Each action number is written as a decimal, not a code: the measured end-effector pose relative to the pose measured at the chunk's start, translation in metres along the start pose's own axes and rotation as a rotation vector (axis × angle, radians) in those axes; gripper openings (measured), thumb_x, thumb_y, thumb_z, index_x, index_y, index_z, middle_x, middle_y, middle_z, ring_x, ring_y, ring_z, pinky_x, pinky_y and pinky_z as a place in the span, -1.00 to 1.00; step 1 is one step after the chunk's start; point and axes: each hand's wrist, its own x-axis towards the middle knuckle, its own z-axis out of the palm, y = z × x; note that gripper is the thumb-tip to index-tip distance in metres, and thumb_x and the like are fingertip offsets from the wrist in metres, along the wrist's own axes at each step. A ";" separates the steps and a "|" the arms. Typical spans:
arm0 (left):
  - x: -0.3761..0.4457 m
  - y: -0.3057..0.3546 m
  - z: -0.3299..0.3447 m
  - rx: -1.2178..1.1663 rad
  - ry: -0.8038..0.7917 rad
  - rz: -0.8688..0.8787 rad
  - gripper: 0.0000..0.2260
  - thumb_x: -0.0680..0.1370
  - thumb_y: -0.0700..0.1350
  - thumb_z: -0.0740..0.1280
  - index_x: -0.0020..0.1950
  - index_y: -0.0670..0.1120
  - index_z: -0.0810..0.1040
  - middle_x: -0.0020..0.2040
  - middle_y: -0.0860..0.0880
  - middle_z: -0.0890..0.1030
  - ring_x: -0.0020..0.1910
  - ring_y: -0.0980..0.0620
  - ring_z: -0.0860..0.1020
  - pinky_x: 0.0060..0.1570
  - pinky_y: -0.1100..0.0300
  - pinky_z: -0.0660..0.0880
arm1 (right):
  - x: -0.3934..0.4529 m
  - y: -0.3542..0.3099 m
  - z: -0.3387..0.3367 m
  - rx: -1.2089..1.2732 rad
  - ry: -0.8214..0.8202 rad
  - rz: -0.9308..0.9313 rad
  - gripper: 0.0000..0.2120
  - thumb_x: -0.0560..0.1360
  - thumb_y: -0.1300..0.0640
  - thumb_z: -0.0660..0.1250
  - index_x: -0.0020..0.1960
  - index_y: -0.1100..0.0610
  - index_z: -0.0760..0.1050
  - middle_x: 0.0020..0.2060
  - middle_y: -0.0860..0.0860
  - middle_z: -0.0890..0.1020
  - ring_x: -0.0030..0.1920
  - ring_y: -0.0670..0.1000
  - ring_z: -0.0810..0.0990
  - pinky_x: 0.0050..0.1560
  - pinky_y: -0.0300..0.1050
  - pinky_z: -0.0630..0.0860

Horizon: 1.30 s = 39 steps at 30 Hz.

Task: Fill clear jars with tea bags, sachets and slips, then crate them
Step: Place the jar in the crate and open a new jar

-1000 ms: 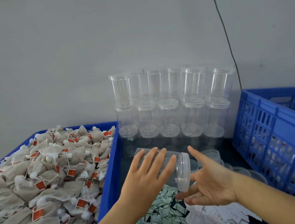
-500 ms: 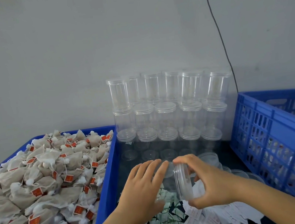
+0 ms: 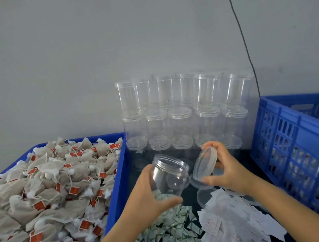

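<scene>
Jar (image 3: 168, 177): clear, empty, lid off. Held above the surface in the left hand (image 3: 147, 194), fingers and thumb curled round its lower body. Long axis tilted, mouth up and away from the person, leaning a little left toward the tea bags.

Lid (image 3: 205, 163): clear, round, held on edge in the right hand (image 3: 225, 170), pinched at the rim between fingertips above and thumb below. Just right of the jar mouth, apart from it.

Tea bags (image 3: 48, 190): heaped in a blue tray (image 3: 119, 178), directly left of the jar. Left hand is the nearer one, but it is occupied; the right hand must cross over or first put the lid down.

Sachets (image 3: 168, 234): green-and-white pile on the surface, below the jar, between the two forearms.

Slips (image 3: 233, 220): white paper pile, right of the sachets, beneath the right forearm.

Loose lids (image 3: 204, 195): lying flat on the surface below the held lid; likely the spot for this one.

Jar stack (image 3: 184, 113): capped empties against the wall, behind both hands.

Crate (image 3: 302, 143): blue, slatted, far right; contents unclear.

Judgement: filling is yet to start; the open mouth already faces the tea bags.
</scene>
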 end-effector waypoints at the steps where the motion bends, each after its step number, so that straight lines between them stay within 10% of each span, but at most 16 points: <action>1: 0.002 0.000 -0.002 -0.061 0.063 -0.030 -0.15 0.14 0.39 0.46 0.34 0.27 0.17 0.11 0.23 0.49 0.01 0.27 0.52 -0.01 0.34 0.47 | 0.007 0.006 0.007 0.052 0.038 0.018 -0.22 0.17 -0.04 0.58 0.27 -0.23 0.24 0.23 -0.03 0.43 0.11 -0.16 0.59 0.00 -0.26 0.57; 6: 0.012 -0.006 -0.007 -0.284 0.320 -0.108 -0.03 0.13 0.42 0.33 0.45 0.06 0.17 0.22 0.18 0.40 0.21 0.15 0.41 0.17 0.18 0.38 | 0.046 0.044 0.055 0.151 0.121 0.143 -0.22 0.33 0.19 0.62 0.29 -0.20 0.20 0.39 0.01 0.35 0.26 0.09 0.52 0.19 -0.06 0.55; 14: 0.017 -0.013 -0.008 -0.325 0.431 -0.102 -0.26 0.30 0.06 0.56 0.38 0.16 0.27 0.26 0.11 0.40 0.32 0.03 0.33 0.31 -0.07 0.37 | 0.102 0.059 0.128 -0.075 0.083 0.324 -0.08 0.24 -0.12 0.56 0.49 0.10 0.28 0.41 0.04 0.31 0.26 0.04 0.47 0.04 -0.16 0.44; 21: 0.019 -0.018 -0.007 -0.357 0.401 -0.121 -0.16 0.20 0.02 0.59 0.35 0.21 0.21 0.24 0.17 0.39 0.30 0.07 0.37 0.29 0.02 0.41 | 0.131 0.068 0.159 -0.538 0.035 0.441 -0.39 0.56 -0.06 0.29 0.53 0.10 0.21 0.47 0.06 0.36 0.49 0.12 0.28 0.45 0.11 0.25; 29: 0.018 -0.019 -0.005 -0.353 0.356 -0.143 -0.32 0.25 -0.03 0.60 0.16 0.31 0.26 0.13 0.27 0.45 0.11 0.39 0.46 -0.03 0.47 0.46 | 0.139 0.069 0.163 -0.767 -0.030 0.577 -0.55 0.59 -0.03 0.25 0.45 0.04 0.33 0.42 0.01 0.41 0.46 0.07 0.28 0.36 -0.01 0.22; 32: 0.018 -0.014 -0.009 -0.390 0.390 -0.150 -0.41 0.27 -0.06 0.60 0.08 0.27 0.30 0.03 0.26 0.48 -0.05 0.56 0.43 -0.21 0.55 0.43 | 0.132 0.049 0.150 -0.526 0.031 0.445 -0.66 0.58 -0.10 0.28 0.29 0.04 0.48 0.28 -0.01 0.53 0.30 0.07 0.46 0.21 -0.06 0.39; 35: 0.017 -0.006 -0.018 -0.473 0.413 -0.184 -0.48 0.28 0.03 0.58 0.07 0.21 0.34 0.06 0.20 0.52 -0.02 0.37 0.52 -0.08 0.30 0.54 | 0.098 0.020 0.128 0.238 0.129 0.273 -0.81 0.63 -0.02 0.26 0.15 -0.03 0.60 0.09 -0.04 0.70 0.03 -0.01 0.67 -0.09 -0.28 0.53; 39: 0.010 0.002 -0.029 -0.336 0.307 -0.134 -0.43 0.22 0.13 0.58 0.09 0.23 0.33 0.05 0.28 0.47 0.00 0.44 0.46 -0.17 0.46 0.45 | 0.053 0.002 0.103 0.557 0.076 0.120 -0.55 0.48 -0.23 0.14 0.29 -0.08 0.50 0.10 -0.10 0.71 0.10 -0.12 0.68 -0.03 -0.29 0.58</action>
